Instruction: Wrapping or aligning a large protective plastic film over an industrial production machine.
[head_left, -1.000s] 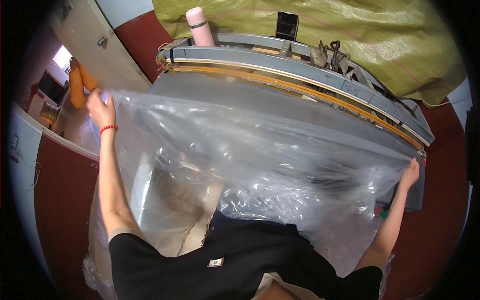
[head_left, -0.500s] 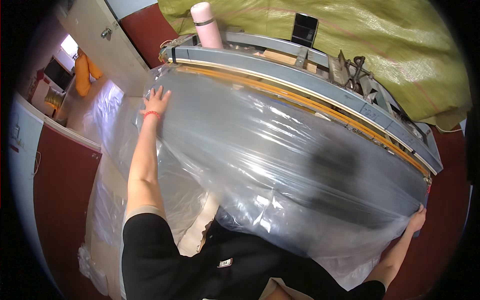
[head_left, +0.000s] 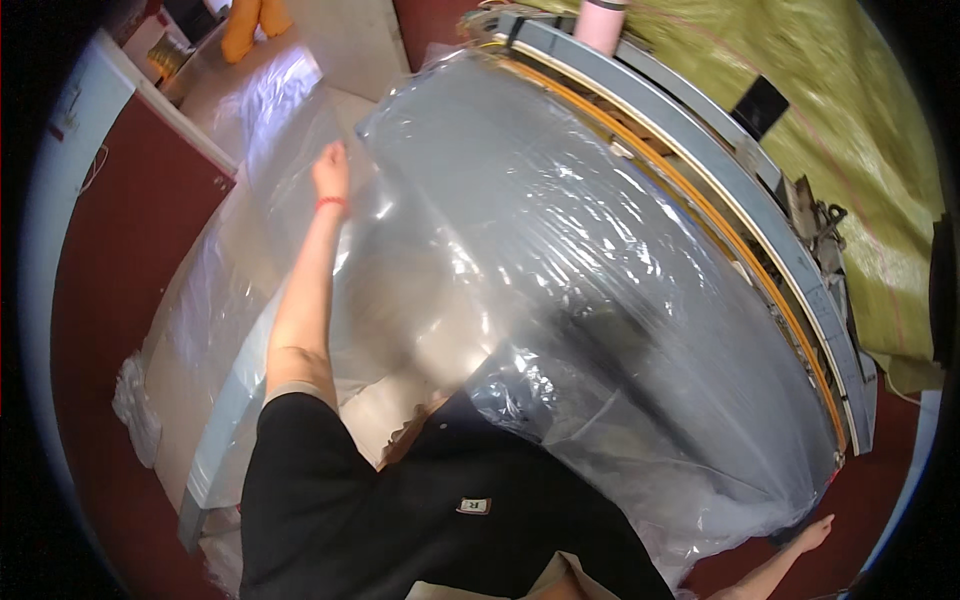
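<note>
Single head cam, fisheye, looks steeply down, close over plastic sheet [head_left: 600, 260] between both hands; no 2nd view.

Grey table [head_left: 800, 290], seemingly under clear plastic sheet [head_left: 560, 260]

I am seeing one small white rectangular label [head_left: 473, 506] sitting low on the front of my black shirt [head_left: 400, 500]. No packages, signs or screens are showing anywhere around me.

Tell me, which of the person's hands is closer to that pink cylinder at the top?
Left. The left hand rests on the clear plastic sheet, below-left of the pink cylinder. The right hand is down at the sheet's bottom corner.
</note>
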